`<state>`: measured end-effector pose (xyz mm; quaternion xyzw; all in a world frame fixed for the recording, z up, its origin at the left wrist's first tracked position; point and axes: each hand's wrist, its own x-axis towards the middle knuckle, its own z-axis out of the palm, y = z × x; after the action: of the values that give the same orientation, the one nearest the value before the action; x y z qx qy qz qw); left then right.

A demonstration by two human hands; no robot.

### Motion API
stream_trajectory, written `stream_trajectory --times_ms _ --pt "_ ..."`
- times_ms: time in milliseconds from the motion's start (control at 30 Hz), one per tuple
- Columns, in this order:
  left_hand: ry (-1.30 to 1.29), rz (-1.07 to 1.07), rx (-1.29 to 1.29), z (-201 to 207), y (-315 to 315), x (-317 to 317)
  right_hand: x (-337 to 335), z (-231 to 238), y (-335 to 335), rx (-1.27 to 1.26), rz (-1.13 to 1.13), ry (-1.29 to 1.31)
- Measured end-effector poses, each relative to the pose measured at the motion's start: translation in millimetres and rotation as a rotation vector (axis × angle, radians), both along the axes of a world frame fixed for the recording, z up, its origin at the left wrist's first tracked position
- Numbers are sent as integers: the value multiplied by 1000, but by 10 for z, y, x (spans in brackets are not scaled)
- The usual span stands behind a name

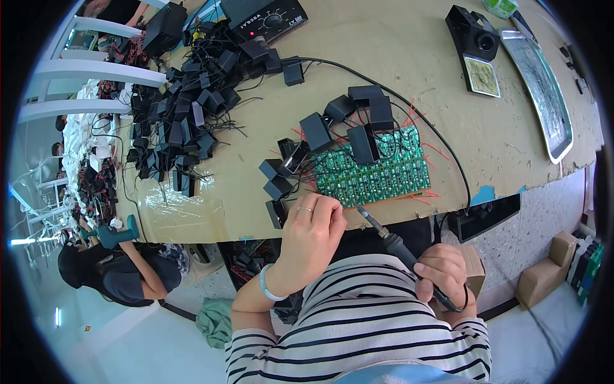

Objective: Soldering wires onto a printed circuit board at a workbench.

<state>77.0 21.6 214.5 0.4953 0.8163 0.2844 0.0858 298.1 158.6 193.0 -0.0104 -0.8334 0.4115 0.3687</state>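
The right hand [444, 270] has its fingers closed around the black handle of a slim soldering iron with a metal tip [401, 251], which slants up and to the left. Its tip is just beside the near edge of a rectangular green circuit board panel with rows of small silvery joints [377, 171]. The panel lies on the brown, cardboard-covered tabletop [249, 185], in front of the person, with thin red wires [436, 151] sticking out along its edges.

The left hand [308, 238] is by the panel's near left corner, its fingers bunched narrow (I cannot tell whether they pinch anything). Several black box-shaped plastic housings [315, 131] stand at the panel's left and far side, some overlapping it.

Farther left is a large heap of similar black boxes with dark leads [192, 115]. A black control unit with a round dial [268, 20] stands at the far edge. To the right are a black iron holder with a sponge dish [473, 35] and a long, shallow metal tray [540, 96].
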Motion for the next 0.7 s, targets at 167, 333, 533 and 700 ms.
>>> stream_trajectory --times_ms 167,333,533,700 --pt "22 -3 14 -2 -2 8 31 4 3 -5 16 -32" --pt "66 -23 6 29 1 2 19 13 -5 6 -1 -18" --pt "115 -35 -20 73 -40 -31 18 9 -9 -20 -7 9" --pt "91 106 109 266 -173 -183 -6 44 -8 -16 -68 32"
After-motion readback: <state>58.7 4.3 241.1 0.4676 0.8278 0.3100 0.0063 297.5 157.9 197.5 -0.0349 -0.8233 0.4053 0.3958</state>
